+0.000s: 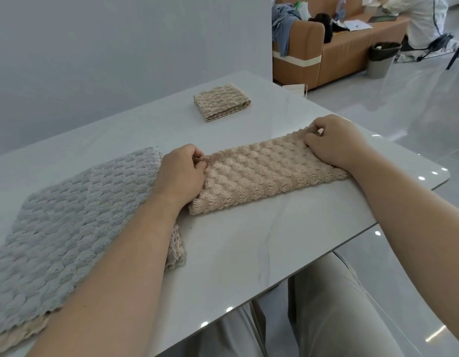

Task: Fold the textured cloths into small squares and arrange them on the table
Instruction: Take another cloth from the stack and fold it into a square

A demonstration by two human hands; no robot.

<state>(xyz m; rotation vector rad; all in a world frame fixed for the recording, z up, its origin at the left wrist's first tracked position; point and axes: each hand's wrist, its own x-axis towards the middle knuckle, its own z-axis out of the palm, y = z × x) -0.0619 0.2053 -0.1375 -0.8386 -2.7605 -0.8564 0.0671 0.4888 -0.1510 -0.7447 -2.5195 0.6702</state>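
A beige textured cloth (pixel 264 173) lies on the white table (pixel 249 253) as a long folded strip in front of me. My left hand (pixel 180 173) pinches its far left corner. My right hand (pixel 336 140) pinches its far right corner. A small folded beige square (pixel 222 102) rests farther back on the table. To the left a grey textured cloth (pixel 61 220) lies spread flat on top of another beige cloth (pixel 175 251), whose edges show beneath it.
The table's right edge and rounded corner (pixel 441 177) lie close to my right hand. Beyond it are a glossy floor, a brown sofa (pixel 334 55) with clutter, a grey bin (pixel 381 59) and a person (pixel 424 21) crouching in the far corner.
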